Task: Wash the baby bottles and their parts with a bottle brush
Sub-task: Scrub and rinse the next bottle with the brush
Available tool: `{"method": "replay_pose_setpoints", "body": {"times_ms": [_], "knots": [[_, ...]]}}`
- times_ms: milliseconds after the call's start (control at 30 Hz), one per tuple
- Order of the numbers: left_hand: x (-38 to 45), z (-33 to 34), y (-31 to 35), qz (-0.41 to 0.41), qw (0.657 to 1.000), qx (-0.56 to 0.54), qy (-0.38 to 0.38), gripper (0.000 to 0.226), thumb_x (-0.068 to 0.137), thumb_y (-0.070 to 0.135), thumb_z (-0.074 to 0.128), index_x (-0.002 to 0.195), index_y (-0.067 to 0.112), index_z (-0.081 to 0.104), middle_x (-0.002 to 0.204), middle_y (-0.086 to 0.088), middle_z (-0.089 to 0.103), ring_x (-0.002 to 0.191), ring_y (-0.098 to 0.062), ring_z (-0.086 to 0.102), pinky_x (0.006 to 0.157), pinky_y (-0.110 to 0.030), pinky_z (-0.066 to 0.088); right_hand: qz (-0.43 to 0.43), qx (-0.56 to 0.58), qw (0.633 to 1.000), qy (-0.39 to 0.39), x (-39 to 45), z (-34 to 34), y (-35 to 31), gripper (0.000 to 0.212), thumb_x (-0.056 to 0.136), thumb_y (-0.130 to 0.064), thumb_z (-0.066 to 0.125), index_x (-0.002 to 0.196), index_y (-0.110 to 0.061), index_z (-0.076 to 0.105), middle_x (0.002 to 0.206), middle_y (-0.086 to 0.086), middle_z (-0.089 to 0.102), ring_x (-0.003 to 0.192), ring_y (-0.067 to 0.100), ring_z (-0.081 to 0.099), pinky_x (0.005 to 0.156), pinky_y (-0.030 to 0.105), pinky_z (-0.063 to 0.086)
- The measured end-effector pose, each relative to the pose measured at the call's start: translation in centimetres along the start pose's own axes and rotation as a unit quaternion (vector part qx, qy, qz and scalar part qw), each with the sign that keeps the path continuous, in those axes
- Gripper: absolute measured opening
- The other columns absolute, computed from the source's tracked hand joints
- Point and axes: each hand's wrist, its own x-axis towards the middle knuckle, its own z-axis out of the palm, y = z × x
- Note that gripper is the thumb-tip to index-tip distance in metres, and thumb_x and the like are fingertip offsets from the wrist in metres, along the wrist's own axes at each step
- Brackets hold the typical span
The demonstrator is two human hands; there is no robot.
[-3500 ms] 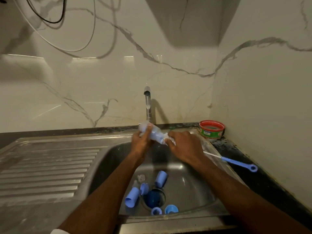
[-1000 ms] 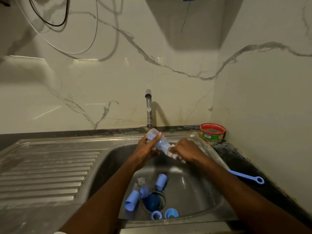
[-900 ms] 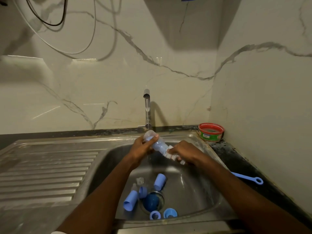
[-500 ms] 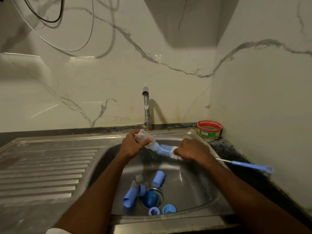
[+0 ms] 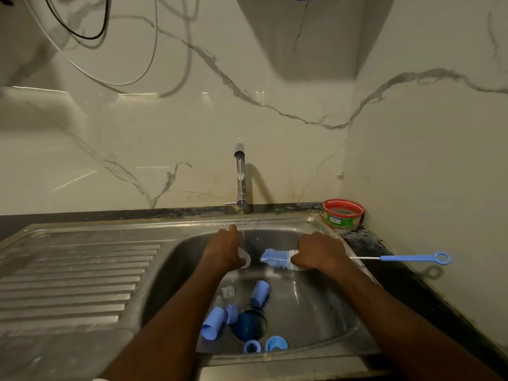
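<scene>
Nearest, on the floor of the stainless-steel sink basin [image 5: 316, 320]: loose pale-blue plastic caps and rings [image 5: 259, 293] clustered round the drain, seemingly awaiting washing, leaving the basin's right half free. Mid-basin: the left hand [image 5: 224, 250] curls round a clear plastic baby bottle [image 5: 244, 257] under the thin stream from the chrome tap [image 5: 240, 178], likely rinsing it. Just beside, clear of the bottle's mouth: the right hand [image 5: 319, 253] grips the blue-and-white bristled bottle brush [image 5: 276, 258], its handle overhanging the sink's right rim toward the wall.

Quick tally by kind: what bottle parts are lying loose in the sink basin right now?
Blue caps lying on their sides: 2
Blue rings: 2
Small blue piece beside the drain: 1
Clear pieces, too faint to name: 2
Total: 7
</scene>
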Motion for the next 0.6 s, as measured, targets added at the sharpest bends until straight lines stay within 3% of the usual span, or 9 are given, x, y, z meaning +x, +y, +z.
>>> {"method": "replay_pose_setpoints", "body": {"times_ms": [100, 233, 333, 467, 600], "knots": [[-0.2, 0.9, -1.1, -0.031, 0.998, -0.054, -0.03, 0.041, 0.094, 0.041, 0.067, 0.123, 0.014, 0.06, 0.123, -0.008, 0.065, 0.104, -0.015, 0.058, 0.089, -0.027, 0.045, -0.008, 0.019, 1.0, -0.008, 0.0, 0.6, -0.5, 0.032, 0.091, -0.047, 0.06, 0.115, -0.026, 0.064, 0.116, 0.0, 0.066, 0.103, 0.019, 0.061, 0.09, 0.036, 0.05], [-0.3, 1.7, -1.6, -0.086, 0.981, -0.165, -0.056, 0.047, 0.1, 0.049, 0.054, 0.124, 0.009, 0.057, 0.122, -0.012, 0.062, 0.094, -0.016, 0.057, 0.082, -0.03, 0.05, -0.024, 0.041, 0.999, -0.012, 0.1, 1.1, -1.0, 0.033, 0.091, -0.048, 0.062, 0.116, -0.027, 0.063, 0.12, -0.002, 0.063, 0.108, 0.017, 0.058, 0.093, 0.036, 0.049], [0.2, 1.5, -0.9, -0.083, 0.973, -0.212, -0.037, 0.051, 0.098, 0.048, 0.059, 0.13, 0.008, 0.056, 0.124, -0.013, 0.062, 0.1, -0.017, 0.058, 0.082, -0.027, 0.047, -0.035, 0.033, 0.999, -0.01, 0.3, 1.4, -1.3, 0.037, 0.092, -0.05, 0.062, 0.12, -0.025, 0.063, 0.122, -0.001, 0.062, 0.111, 0.017, 0.057, 0.089, 0.032, 0.045], [0.2, 1.6, -0.4, -0.081, 0.971, -0.227, 0.002, 0.042, 0.091, 0.036, 0.073, 0.122, 0.011, 0.06, 0.119, -0.009, 0.065, 0.095, -0.011, 0.055, 0.084, -0.024, 0.045, -0.044, 0.035, 0.998, -0.006, 0.3, 1.6, -1.6, 0.035, 0.093, -0.047, 0.062, 0.119, -0.022, 0.065, 0.122, 0.0, 0.064, 0.109, 0.016, 0.059, 0.087, 0.029, 0.044], [0.4, 1.4, -0.8, -0.093, 0.96, -0.263, 0.035, 0.045, 0.083, 0.027, 0.082, 0.119, 0.013, 0.058, 0.115, -0.007, 0.065, 0.098, -0.013, 0.057, 0.092, -0.03, 0.052, -0.052, 0.044, 0.998, -0.004, 0.2, 1.7, -1.8, 0.035, 0.096, -0.043, 0.061, 0.123, -0.021, 0.063, 0.126, 0.001, 0.062, 0.113, 0.017, 0.058, 0.087, 0.027, 0.041]]}}
